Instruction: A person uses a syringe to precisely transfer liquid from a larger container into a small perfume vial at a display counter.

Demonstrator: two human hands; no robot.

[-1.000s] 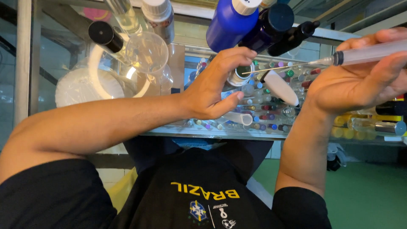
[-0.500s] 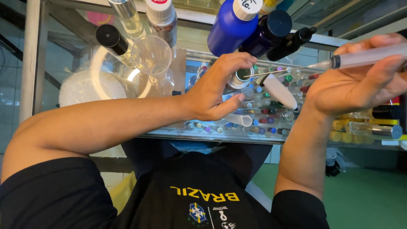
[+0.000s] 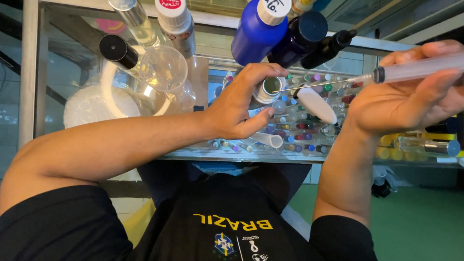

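Left hand [image 3: 239,108] fingers grasp a small open vial [image 3: 269,88] above the counter's [image 3: 309,155] near edge, right hand [image 3: 411,99] fingers clench a syringe [image 3: 418,69]; its needle could slip and prick the thumb.

Bright even light, glassy glare, sharp focus

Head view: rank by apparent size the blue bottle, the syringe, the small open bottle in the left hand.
1. Blue bottle, largest.
2. Syringe in the right hand; partly hidden, so unsure.
3. Small open bottle in the left hand, smallest.
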